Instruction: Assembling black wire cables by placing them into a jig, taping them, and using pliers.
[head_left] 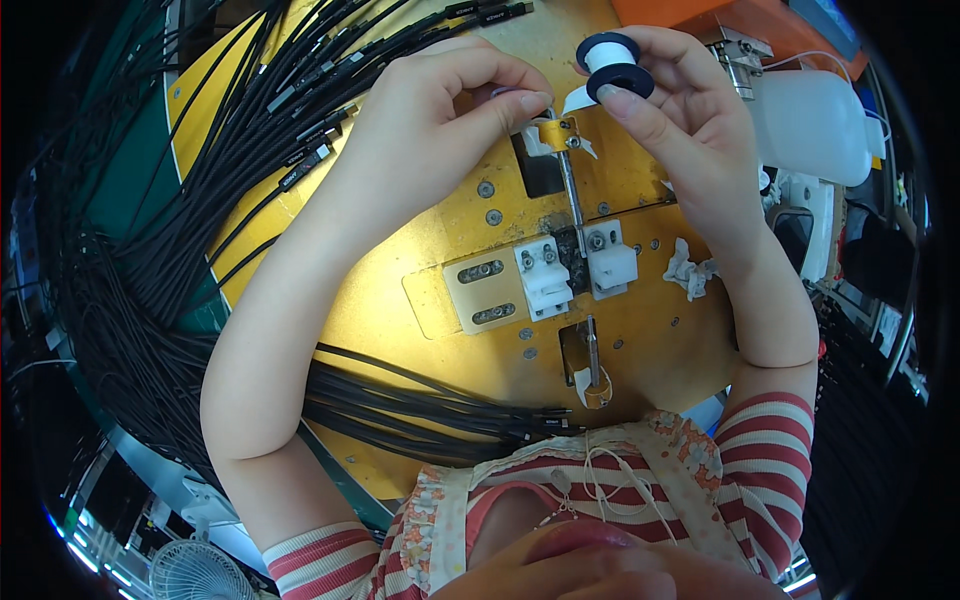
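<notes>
My right hand grips a small black spool wound with white tape between thumb and fingers. A loose end of white tape hangs between the spool and a brass-coloured clamp. My left hand is closed in a pinch just left of this clamp; what its fingertips hold is hidden. Scraps of white tape cling around the clamp. From it a thin metal rod runs toward two white blocks on the gold plate. A second rod and clamp stand nearer to me.
Many black cables with plugs lie over the plate's left side, with another bundle at its near edge. Crumpled white tape sits on the right. Beyond are a white plastic container and an orange surface.
</notes>
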